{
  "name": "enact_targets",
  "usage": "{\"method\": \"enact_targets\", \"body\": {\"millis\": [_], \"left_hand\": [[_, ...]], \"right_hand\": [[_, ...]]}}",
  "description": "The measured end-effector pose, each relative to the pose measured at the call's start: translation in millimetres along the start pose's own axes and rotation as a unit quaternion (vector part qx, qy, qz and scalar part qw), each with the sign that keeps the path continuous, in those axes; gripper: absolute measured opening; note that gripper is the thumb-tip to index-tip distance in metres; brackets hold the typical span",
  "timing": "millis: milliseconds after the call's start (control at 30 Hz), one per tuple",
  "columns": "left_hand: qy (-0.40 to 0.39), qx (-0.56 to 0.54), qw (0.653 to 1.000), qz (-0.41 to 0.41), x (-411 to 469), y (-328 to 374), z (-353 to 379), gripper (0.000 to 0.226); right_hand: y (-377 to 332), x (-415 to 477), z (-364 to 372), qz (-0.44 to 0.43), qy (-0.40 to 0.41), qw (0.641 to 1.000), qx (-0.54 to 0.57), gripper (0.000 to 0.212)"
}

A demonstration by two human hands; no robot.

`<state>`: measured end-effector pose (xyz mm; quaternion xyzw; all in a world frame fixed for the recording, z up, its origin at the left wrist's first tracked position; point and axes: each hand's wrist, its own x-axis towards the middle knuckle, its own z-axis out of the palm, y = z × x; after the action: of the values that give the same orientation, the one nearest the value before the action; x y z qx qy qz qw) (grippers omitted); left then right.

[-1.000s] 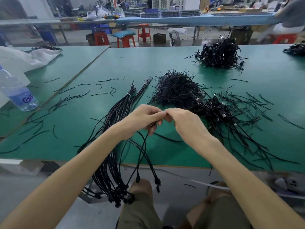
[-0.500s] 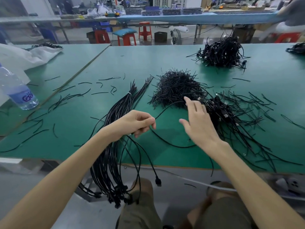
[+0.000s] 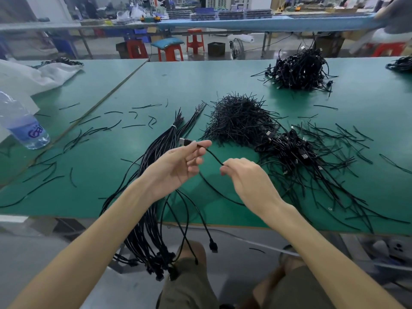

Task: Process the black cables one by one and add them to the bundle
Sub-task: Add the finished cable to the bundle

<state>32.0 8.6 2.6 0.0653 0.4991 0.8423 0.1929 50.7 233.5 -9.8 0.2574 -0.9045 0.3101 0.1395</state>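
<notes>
A black cable [image 3: 214, 156] stretches between my two hands above the green table [image 3: 178, 85]. My left hand [image 3: 178, 166] pinches its plug end, whose metal tip shows at the fingertips, and also holds several loose cables that hang over the table's front edge. My right hand [image 3: 243, 175] pinches the same cable a short way along. The bundle [image 3: 156, 152], tied with a white band near its far end, lies on the table left of my hands and droops over the edge. A tangled pile of unprocessed cables [image 3: 296, 152] lies to the right.
A heap of short black ties [image 3: 238, 119] sits behind my hands. Another cable pile [image 3: 301, 70] lies far right. A water bottle [image 3: 24, 123] stands at the left, beside white plastic sheeting [image 3: 26, 76]. Loose ties are scattered across the table.
My right hand reached to the pile on the right, then came back holding a new cable. My left hand rose and now pinches that cable's plug end.
</notes>
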Motion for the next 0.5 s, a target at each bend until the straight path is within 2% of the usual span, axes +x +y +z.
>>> {"method": "enact_targets", "body": {"millis": [67, 167, 300, 367, 433, 500], "left_hand": [[0.028, -0.047, 0.998, -0.003, 1.2, -7.7, 6.3, 0.027], [0.043, -0.093, 0.994, 0.022, 3.1, -15.2, 17.0, 0.032], [-0.031, -0.16, 0.987, 0.016, 0.0, -15.9, 25.3, 0.031], [-0.083, -0.081, 0.993, 0.012, -5.4, -13.5, 24.6, 0.033], [-0.125, 0.1, 0.987, 0.021, -12.0, -11.2, 22.1, 0.037], [-0.17, 0.317, 0.933, -0.005, -16.0, -12.5, 23.4, 0.035]], "right_hand": [[-6.1, -2.8, 2.4, -0.003, -0.033, 0.999, 0.006, 0.023], [-12.8, -7.2, 8.5, -0.003, -0.079, 0.997, 0.007, 0.031], [-9.9, -8.4, 12.6, 0.003, -0.127, 0.991, 0.03, 0.045], [-3.4, -6.7, 9.4, 0.026, -0.147, 0.988, 0.043, 0.055], [4.9, -3.3, 1.9, 0.046, -0.177, 0.983, 0.023, 0.061], [13.0, 2.2, -6.3, 0.057, -0.19, 0.98, -0.027, 0.058]]}}
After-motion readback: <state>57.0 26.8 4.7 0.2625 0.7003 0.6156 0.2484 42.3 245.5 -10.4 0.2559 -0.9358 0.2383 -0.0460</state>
